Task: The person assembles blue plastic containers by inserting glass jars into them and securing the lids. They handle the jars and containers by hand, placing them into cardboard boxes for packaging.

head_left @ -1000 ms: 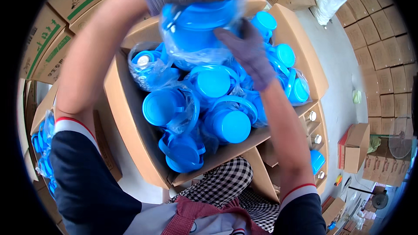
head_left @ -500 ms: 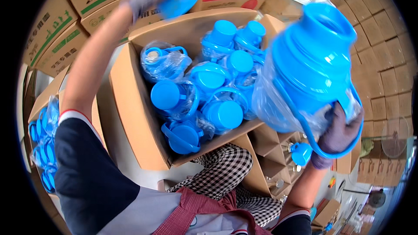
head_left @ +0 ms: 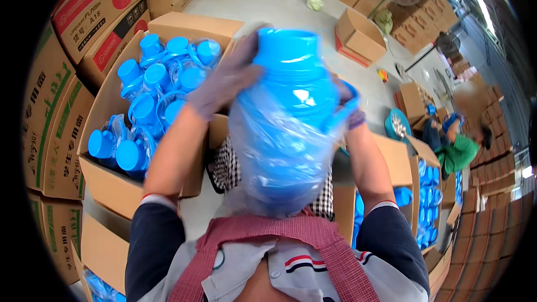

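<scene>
A blue plastic jug (head_left: pixel 291 95), its lower body wrapped in a loose clear plastic bag (head_left: pixel 274 168), is held up in front of the person's chest, above the checked lap. The gloved left hand (head_left: pixel 224 81) is pressed around its neck and shoulder; the right hand (head_left: pixel 349 109) is mostly hidden behind the jug near the handle, so its grip cannot be told. The jug looks light, hollow and stiff, but the bag film is likely slippery, so the bare neck or handle gives surer hold. An open cardboard box (head_left: pixel 106 182) of bagged blue jugs (head_left: pixel 151 112) stands to the left.
</scene>
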Available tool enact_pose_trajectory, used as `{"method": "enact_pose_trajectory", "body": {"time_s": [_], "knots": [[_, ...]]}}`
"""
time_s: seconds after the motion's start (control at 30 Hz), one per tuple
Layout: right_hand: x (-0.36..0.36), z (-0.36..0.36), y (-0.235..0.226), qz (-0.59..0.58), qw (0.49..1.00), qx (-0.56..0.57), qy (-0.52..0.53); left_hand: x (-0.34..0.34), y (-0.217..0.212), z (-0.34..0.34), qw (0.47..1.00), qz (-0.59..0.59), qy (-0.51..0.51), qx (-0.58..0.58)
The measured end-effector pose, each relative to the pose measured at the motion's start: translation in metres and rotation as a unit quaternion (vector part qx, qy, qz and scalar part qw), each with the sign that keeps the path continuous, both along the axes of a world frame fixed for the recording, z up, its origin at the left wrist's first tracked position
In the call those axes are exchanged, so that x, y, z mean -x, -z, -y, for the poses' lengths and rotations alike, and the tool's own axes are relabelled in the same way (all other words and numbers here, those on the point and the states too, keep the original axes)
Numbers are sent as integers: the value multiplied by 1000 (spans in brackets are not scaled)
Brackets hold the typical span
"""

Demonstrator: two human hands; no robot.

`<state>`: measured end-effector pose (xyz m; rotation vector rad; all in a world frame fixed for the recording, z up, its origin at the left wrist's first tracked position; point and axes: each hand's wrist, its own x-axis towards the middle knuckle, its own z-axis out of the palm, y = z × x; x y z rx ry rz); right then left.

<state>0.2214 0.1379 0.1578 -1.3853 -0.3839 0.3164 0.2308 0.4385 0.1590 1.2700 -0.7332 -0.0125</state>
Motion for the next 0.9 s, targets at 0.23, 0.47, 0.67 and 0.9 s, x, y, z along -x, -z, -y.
{"method": "enact_pose_trajectory", "body": {"time_s": [0.23, 0.47, 0.67, 0.9], "knots": [[62, 128, 61, 113, 874, 203, 427, 29, 52, 140, 976, -141, 99, -131], [159, 69, 118, 315, 782, 399, 360, 122, 123, 155, 886, 160, -148, -410], [127, 138, 82, 136, 934, 16, 331, 29, 76, 89, 945, 3, -316, -87], [18, 107, 96, 182, 953, 99, 221, -30, 54, 208, 953, -299, 21, -45]]}}
